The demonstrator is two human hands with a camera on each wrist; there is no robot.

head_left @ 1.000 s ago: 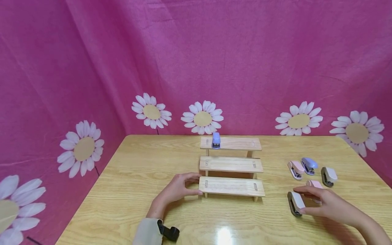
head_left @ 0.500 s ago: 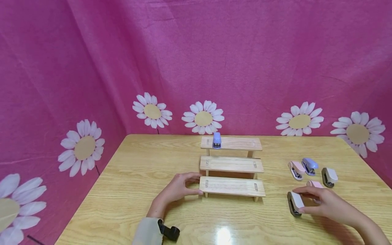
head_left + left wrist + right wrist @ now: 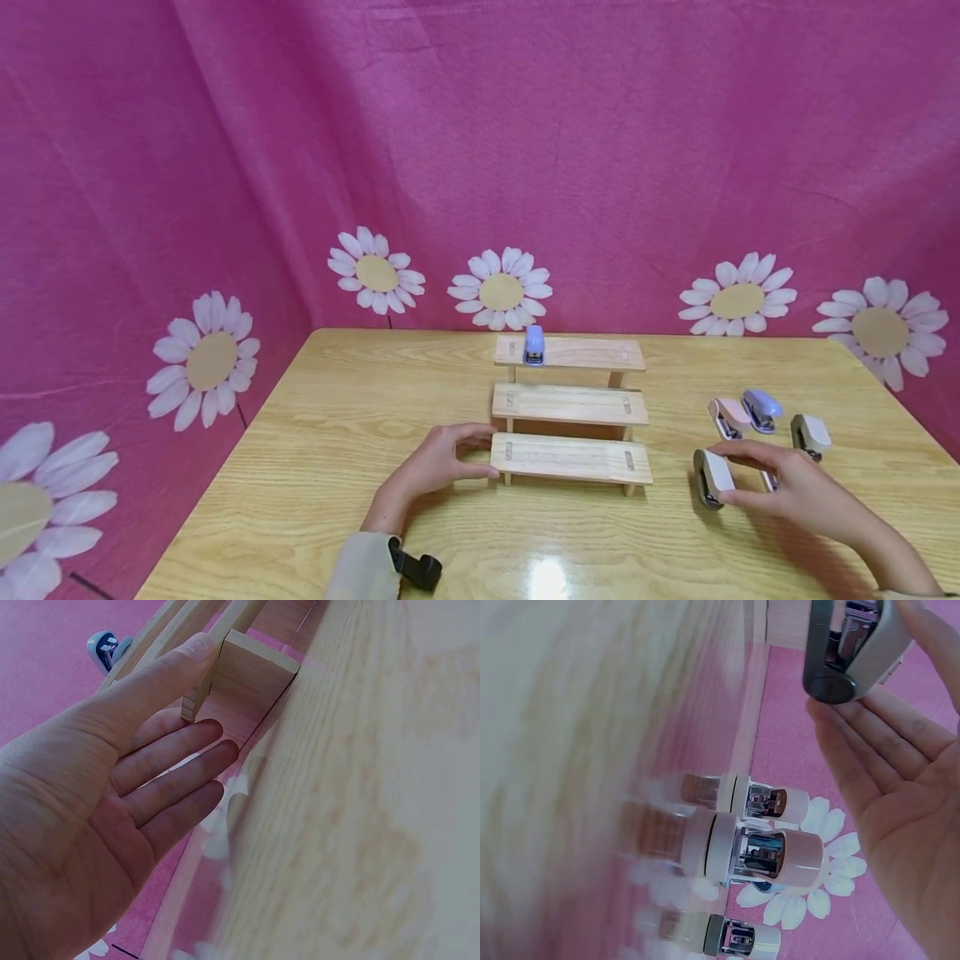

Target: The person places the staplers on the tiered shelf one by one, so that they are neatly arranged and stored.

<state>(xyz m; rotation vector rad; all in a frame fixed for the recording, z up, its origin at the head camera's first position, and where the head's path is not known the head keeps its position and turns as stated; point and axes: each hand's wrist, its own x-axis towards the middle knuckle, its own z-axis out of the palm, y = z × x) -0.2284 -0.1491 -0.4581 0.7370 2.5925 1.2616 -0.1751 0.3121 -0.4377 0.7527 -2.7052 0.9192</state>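
Note:
A wooden three-step stand (image 3: 572, 457) stands mid-table. At the left end of its lowest step my left hand (image 3: 433, 460) holds the board, thumb at the front edge and index finger at the back; the other fingers extend loosely in the left wrist view. A purple stapler (image 3: 534, 345) sits on the top step, towards the left. My right hand (image 3: 798, 485) grips a white-and-black stapler (image 3: 716, 480) between thumb and fingers, seemingly just above the table. In the right wrist view this stapler (image 3: 866, 649) is partly cut off by the frame edge.
Right of the stand are a pink stapler (image 3: 729, 417), a purple stapler (image 3: 762, 410) and another white-and-black stapler (image 3: 811, 437). A second pink stapler (image 3: 769, 859) is mostly hidden behind my right hand in the head view. A pink flowered cloth (image 3: 600, 167) hangs behind the table.
My right hand has moved slightly up and left in the head view, carrying the white-and-black stapler. My left hand stays at the stand.

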